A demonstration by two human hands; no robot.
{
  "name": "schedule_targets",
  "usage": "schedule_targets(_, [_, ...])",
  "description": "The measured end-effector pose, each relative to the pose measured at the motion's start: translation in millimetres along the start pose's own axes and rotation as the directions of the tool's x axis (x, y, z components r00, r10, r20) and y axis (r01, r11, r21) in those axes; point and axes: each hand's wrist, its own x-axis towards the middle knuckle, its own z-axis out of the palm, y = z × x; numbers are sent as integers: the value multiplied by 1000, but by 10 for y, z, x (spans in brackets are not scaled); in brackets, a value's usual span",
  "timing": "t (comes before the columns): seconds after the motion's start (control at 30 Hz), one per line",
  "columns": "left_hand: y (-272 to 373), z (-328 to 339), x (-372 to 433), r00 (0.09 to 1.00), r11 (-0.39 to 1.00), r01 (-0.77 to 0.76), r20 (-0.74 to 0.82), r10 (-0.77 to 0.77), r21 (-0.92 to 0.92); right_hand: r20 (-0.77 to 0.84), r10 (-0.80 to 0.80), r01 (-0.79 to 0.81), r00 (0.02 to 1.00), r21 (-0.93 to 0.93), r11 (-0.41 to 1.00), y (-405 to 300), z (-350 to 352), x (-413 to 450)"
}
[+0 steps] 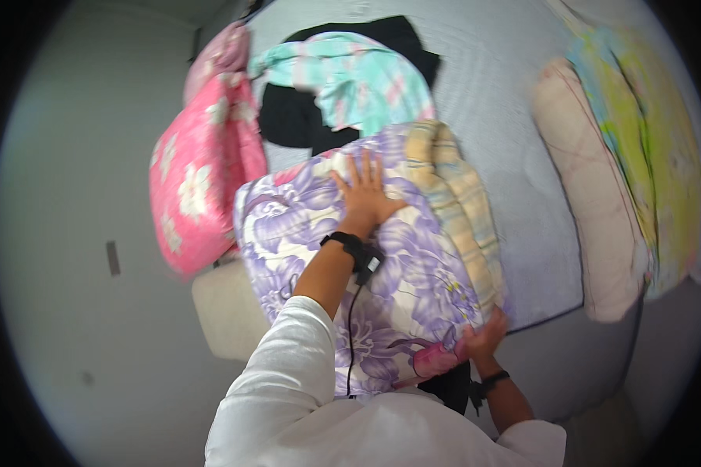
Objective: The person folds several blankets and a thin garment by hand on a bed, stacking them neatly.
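A folded purple-and-white floral quilt (309, 233) lies on the near edge of the bed. My left hand (365, 192) rests flat on its top with fingers spread, a black strap and device at the wrist. At the quilt's lower right corner, my right hand (485, 338) is slightly blurred, its fingers against the pink-edged fabric; how firmly they grip is unclear. A folded yellow checked blanket (461, 204) lies along the quilt's right side. Beyond it are a turquoise-and-pink cloth (350, 64) and black fabric (289, 114).
Pink floral bedding (187, 187) stands at the left, above a beige padded piece (225, 315). On the right of the grey-blue bed surface (526, 233) lie a long pale pink bolster (590, 192) and yellow-green bedding (660, 152).
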Motion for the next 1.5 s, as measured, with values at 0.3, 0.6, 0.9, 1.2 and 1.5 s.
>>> schedule_targets(0.3, [-1750, 1041, -2329, 543, 423, 504, -105, -833, -753, 609, -11, -371, 793, 498, 784, 909, 4, 899])
schedule_targets(0.6, [-1934, 2623, -3626, 507, -883, 250, 831, -230, -397, 974, 92, -781, 209, 110, 615, 752, -15, 1479])
schedule_targets(0.9, [-1632, 1205, -3061, 722, 537, 410, -98, -685, -738, 673, 487, -499, 556, -198, 843, 136, -433, 1113])
schedule_targets(1.2, [-1378, 292, -1546, 878, 894, -86, -458, -141, -439, 306, -484, 471, 820, 121, 874, -2111, -643, 2003])
schedule_targets(1.5, [-1145, 1328, -771, 932, 900, -196, -359, 48, -389, 731, 252, 279, 634, -521, 807, -2392, 834, 3479])
